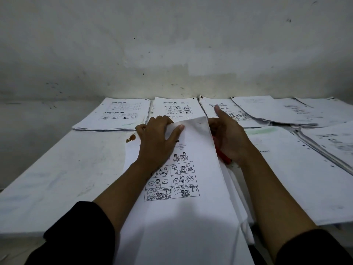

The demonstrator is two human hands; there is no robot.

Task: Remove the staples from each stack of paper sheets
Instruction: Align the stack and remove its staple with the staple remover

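With the left hand (156, 142) pinching the far edge of the white printed paper stack (183, 188) near centre and the right hand (227, 138) gripping what appears to be a red staple remover (222, 156), a hard pull risks tearing the sheets.

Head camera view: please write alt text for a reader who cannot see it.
A left hand pinches the top corner of a picture worksheet stack, while the right hand holds a red tool beside it, index finger extended. More paper stacks lie on the white table.
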